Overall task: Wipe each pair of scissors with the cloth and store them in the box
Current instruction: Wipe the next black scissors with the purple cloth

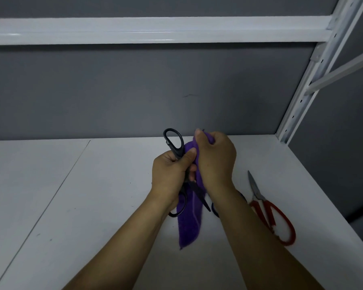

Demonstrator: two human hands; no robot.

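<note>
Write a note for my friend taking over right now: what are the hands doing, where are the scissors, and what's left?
Left hand: grips the black scissors, held up off the white shelf.
Right hand: holds the purple cloth bunched against them, mid-wipe.
Red scissors: lying on the shelf to the right, untouched.
Dark loop by the right forearm: maybe another pair, cannot tell.
Box: not in view, so nothing shows as stored.
Left: finish the black pair, wipe the red, and box them all.
</note>
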